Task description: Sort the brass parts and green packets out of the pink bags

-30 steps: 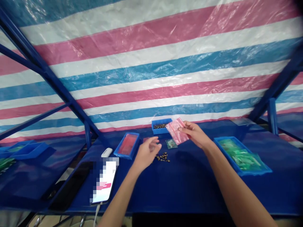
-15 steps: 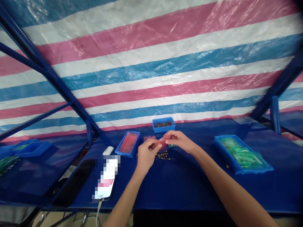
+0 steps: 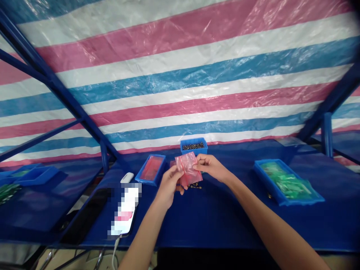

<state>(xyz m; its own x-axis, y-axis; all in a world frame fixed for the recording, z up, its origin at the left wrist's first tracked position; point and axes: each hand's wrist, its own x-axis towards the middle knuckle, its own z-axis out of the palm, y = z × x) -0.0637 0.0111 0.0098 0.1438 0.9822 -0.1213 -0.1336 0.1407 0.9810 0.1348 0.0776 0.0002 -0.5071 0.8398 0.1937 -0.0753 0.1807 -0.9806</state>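
Observation:
A pink translucent plastic bag (image 3: 188, 168) hangs between my hands above the blue table top (image 3: 225, 225). My left hand (image 3: 168, 187) pinches its lower left side, and my right hand (image 3: 209, 167) pinches its right edge. Just below the bag, a small heap of dark and brass metal parts (image 3: 195, 186) lies mostly hidden. Behind the bag stands a small blue tray of dark metal parts (image 3: 193, 147). Whether the bag holds anything cannot be seen.
A blue tray lined with pink (image 3: 150, 169) sits left of my hands, and a blue tray of green bags (image 3: 284, 180) sits right. On the left lie a phone with a pixelated screen (image 3: 125, 210) on a cable and a white small device (image 3: 127, 177). A striped tarpaulin hangs behind.
My hands have come together, and the bag, at first held only by my right hand, is now gripped by both. It now hangs over the small heap, covering most of it.

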